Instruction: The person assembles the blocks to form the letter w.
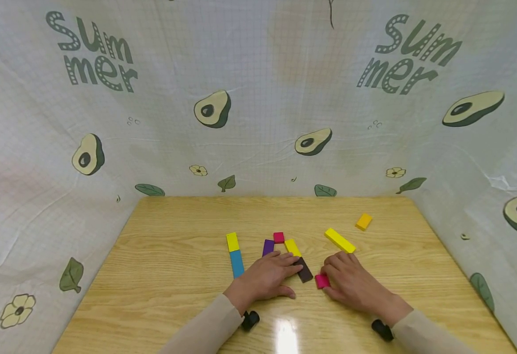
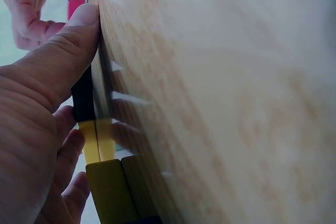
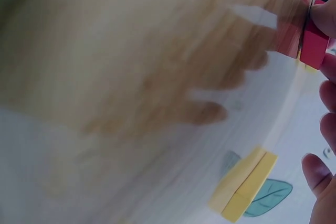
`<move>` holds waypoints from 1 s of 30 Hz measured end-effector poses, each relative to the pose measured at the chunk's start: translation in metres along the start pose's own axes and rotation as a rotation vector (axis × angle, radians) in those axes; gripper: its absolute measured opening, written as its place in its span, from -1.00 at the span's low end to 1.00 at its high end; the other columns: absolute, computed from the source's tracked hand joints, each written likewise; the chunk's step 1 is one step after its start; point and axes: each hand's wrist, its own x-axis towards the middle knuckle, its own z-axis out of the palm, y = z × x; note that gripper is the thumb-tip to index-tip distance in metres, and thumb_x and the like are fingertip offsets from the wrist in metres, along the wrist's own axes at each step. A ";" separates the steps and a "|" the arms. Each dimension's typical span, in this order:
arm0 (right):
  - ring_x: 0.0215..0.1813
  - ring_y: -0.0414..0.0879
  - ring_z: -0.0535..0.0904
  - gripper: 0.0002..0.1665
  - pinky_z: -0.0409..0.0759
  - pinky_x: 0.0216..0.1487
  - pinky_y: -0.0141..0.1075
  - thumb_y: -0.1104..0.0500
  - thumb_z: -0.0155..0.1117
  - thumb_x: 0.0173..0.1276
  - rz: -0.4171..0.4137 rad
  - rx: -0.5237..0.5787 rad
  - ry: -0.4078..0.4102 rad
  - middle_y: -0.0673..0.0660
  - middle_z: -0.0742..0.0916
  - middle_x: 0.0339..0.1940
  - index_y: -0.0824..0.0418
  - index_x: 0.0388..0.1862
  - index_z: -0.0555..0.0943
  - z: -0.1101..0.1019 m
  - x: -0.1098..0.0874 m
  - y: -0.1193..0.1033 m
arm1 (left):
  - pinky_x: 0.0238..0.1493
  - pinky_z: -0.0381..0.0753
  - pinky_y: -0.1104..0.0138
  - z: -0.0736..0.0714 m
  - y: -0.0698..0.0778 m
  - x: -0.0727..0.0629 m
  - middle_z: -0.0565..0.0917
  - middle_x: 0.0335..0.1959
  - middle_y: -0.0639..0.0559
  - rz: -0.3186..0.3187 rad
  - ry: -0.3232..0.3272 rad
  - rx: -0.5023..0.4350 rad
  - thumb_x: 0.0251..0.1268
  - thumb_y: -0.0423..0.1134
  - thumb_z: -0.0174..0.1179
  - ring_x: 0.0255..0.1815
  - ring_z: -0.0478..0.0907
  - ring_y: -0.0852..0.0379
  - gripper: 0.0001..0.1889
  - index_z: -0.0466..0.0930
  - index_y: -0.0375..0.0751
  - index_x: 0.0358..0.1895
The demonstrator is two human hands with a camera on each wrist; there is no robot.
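Note:
My left hand (image 1: 267,278) lies flat with its fingers stretched over the table, fingertips touching a black block (image 1: 304,270). A yellow block (image 1: 291,247) adjoins the black one's far end. Part of a purple block (image 1: 268,247) shows beyond the left fingers; the rest is covered. Between thumb and fingers, my right hand (image 1: 356,282) pinches a pinkish-red block (image 1: 322,281) on the table, just right of the black block's near end. In the right wrist view this red block (image 3: 315,43) sits at the thumb tip.
A small red block (image 1: 278,238) lies behind the purple one. To the left, a yellow block (image 1: 233,242) meets a blue block (image 1: 237,264). Beyond the right hand lie a long yellow block (image 1: 340,240) and an orange block (image 1: 363,221). Printed cloth (image 1: 258,98) surrounds the wooden table (image 1: 165,275).

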 end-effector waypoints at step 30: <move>0.10 -0.11 0.45 -0.63 0.44 0.21 -0.05 -0.12 0.54 0.31 -0.040 0.016 0.018 -0.11 0.63 0.00 0.00 -0.04 0.67 0.001 0.002 -0.003 | 0.67 0.16 0.14 -0.001 0.000 0.000 0.31 0.67 0.16 -0.007 -0.015 0.010 0.46 0.37 0.10 0.68 0.22 0.20 -0.22 0.34 0.12 0.63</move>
